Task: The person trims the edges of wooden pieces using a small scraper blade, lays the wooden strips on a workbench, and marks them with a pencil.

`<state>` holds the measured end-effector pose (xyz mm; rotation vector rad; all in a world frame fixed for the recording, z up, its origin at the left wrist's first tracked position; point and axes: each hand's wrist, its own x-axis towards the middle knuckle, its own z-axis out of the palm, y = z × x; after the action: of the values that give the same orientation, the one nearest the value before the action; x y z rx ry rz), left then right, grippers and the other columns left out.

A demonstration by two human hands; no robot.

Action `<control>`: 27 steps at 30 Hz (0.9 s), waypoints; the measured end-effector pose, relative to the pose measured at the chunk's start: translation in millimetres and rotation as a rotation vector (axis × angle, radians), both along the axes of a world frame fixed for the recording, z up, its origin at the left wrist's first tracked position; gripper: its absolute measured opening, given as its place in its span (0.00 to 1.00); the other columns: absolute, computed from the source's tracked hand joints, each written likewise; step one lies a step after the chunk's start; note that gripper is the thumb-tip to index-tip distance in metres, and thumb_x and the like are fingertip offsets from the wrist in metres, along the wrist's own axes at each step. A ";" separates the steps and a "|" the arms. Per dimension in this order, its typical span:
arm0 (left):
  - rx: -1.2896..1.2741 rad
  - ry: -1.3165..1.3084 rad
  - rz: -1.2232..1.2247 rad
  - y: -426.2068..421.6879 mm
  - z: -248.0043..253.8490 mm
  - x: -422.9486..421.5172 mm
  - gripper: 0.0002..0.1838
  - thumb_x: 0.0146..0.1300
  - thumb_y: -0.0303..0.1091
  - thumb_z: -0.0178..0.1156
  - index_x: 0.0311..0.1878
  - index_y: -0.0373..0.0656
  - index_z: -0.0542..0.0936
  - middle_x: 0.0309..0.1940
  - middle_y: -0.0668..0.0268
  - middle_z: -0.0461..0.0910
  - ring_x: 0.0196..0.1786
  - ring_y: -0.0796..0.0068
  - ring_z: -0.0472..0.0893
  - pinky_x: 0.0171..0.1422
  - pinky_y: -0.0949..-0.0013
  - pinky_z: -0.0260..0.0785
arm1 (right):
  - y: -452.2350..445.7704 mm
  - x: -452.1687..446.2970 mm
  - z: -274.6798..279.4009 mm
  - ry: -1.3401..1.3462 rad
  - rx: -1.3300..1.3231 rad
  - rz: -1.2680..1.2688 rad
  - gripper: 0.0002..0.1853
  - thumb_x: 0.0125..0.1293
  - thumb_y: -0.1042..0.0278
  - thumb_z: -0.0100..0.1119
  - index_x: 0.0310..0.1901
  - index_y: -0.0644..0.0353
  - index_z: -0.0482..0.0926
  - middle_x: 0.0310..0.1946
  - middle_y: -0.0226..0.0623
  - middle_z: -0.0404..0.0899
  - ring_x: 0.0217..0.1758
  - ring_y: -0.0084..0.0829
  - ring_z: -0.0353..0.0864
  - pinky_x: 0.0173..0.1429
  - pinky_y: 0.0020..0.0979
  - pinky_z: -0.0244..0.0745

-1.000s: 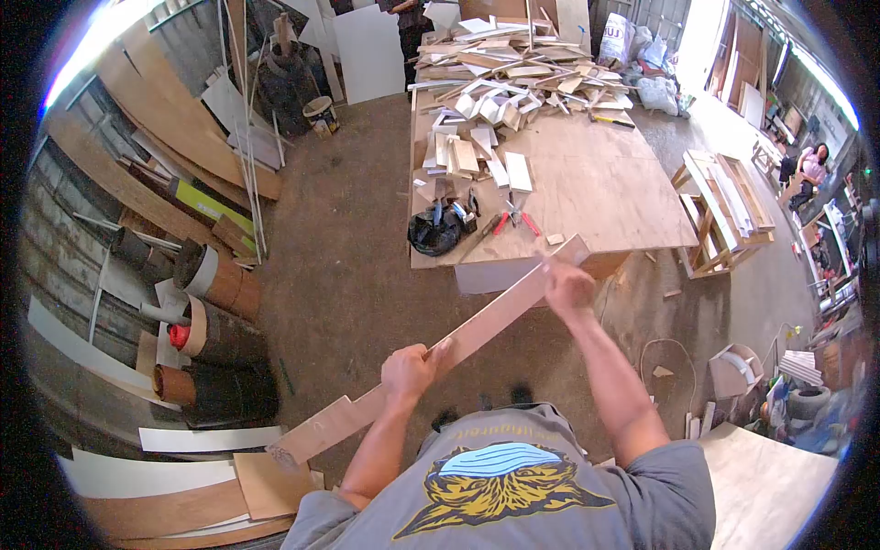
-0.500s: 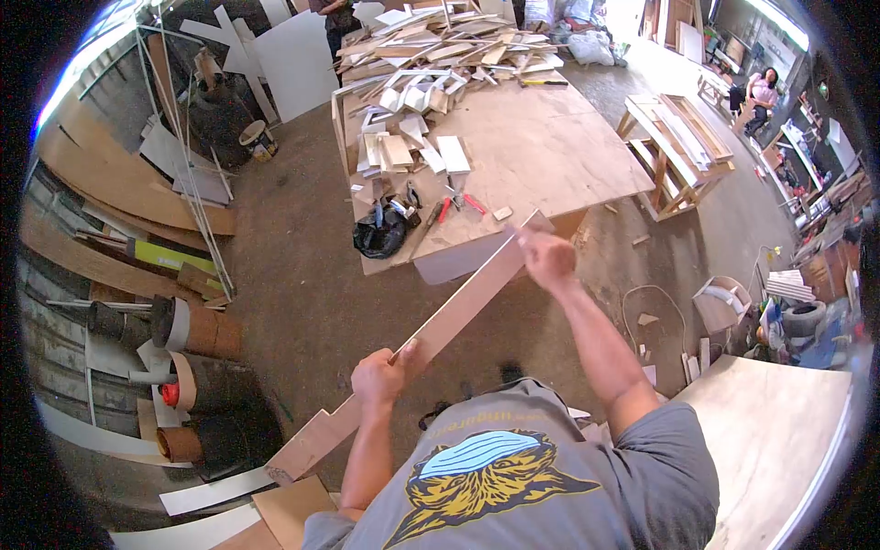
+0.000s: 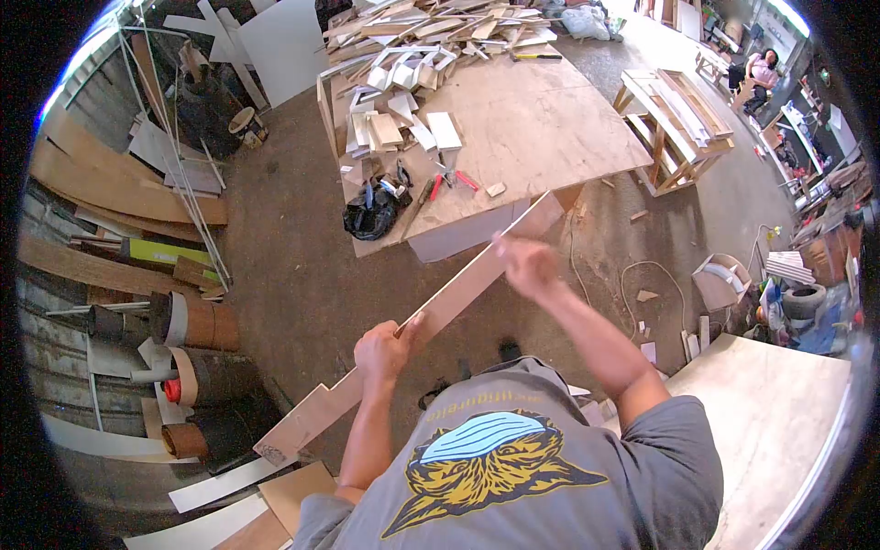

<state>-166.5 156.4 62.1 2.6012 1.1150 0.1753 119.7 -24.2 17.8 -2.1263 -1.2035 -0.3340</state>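
My left hand (image 3: 382,355) is closed around the middle of a long, narrow wooden board (image 3: 458,295), thumb on its face. The board slants from lower left up to the right, in front of my body, and has a stepped notch near its lower end. My right hand (image 3: 530,264), blurred by motion, is at the upper part of the board against its top edge. Its fingers look curled; whatever is in them, if anything, is hidden by the blur.
Ahead stands a wooden worktable (image 3: 541,128) with a heap of wood offcuts (image 3: 431,46), a black plastic bag (image 3: 369,215) and red-handled tools (image 3: 467,181). Rolled sheets (image 3: 206,325) line the left. A small wooden trestle (image 3: 674,128) and a seated person (image 3: 759,78) are at right.
My right hand has slid down and left along the board's edge, baring more of its upper end. My left hand keeps its hold. The view has shifted slightly.
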 end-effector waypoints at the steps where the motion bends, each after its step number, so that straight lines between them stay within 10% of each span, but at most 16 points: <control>1: -0.017 0.013 0.002 -0.6 5.3 2.7 0.41 0.68 0.75 0.55 0.23 0.41 0.80 0.24 0.50 0.82 0.32 0.44 0.84 0.39 0.47 0.74 | 3.9 -19.5 7.5 0.005 0.021 0.137 0.13 0.75 0.62 0.59 0.55 0.51 0.87 0.32 0.42 0.89 0.32 0.45 0.89 0.37 0.48 0.82; 6: -0.053 -0.042 0.014 3.5 1.7 4.8 0.39 0.68 0.74 0.56 0.25 0.42 0.81 0.26 0.50 0.83 0.33 0.42 0.83 0.38 0.46 0.73 | 9.9 11.7 26.0 -0.080 -0.024 -0.190 0.15 0.73 0.65 0.60 0.57 0.50 0.87 0.29 0.38 0.87 0.29 0.43 0.87 0.36 0.42 0.81; 21: -0.148 -0.018 0.088 12.6 1.6 21.4 0.37 0.69 0.73 0.55 0.31 0.44 0.87 0.32 0.50 0.87 0.39 0.41 0.87 0.44 0.45 0.77 | 59.7 -87.6 18.8 -0.271 0.045 0.214 0.15 0.71 0.64 0.61 0.56 0.52 0.88 0.22 0.33 0.82 0.22 0.35 0.83 0.27 0.41 0.76; 27: -0.173 -0.018 0.125 9.1 18.2 15.3 0.40 0.68 0.76 0.54 0.30 0.43 0.87 0.31 0.48 0.87 0.39 0.42 0.87 0.43 0.46 0.78 | 61.0 -46.7 32.6 -0.323 -0.068 -0.032 0.17 0.66 0.63 0.64 0.55 0.53 0.86 0.26 0.29 0.84 0.33 0.35 0.85 0.34 0.40 0.79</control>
<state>-151.2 165.5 80.3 2.3760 1.2295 0.1233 73.0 36.7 50.4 -2.2099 -1.3764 -0.6803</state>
